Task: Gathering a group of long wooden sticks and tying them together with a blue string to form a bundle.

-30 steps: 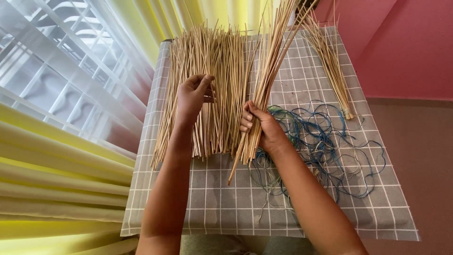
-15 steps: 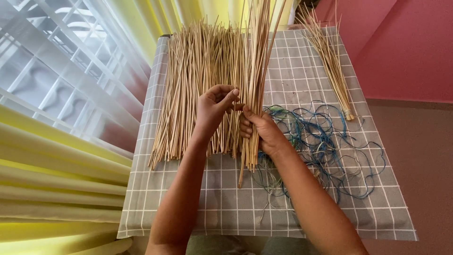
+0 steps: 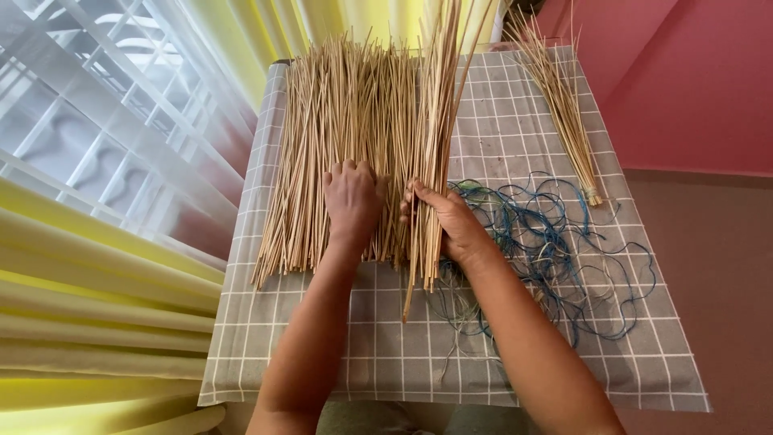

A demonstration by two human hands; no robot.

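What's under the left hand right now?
The left hand lies flat on the loose pile of sticks, which rests on the checked cloth. Anything beneath the palm besides sticks is covered.

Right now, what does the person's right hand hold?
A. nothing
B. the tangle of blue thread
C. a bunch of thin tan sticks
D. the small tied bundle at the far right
C: the right hand is closed around a bunch of thin tan sticks, with the blue thread lying beside it on the cloth.
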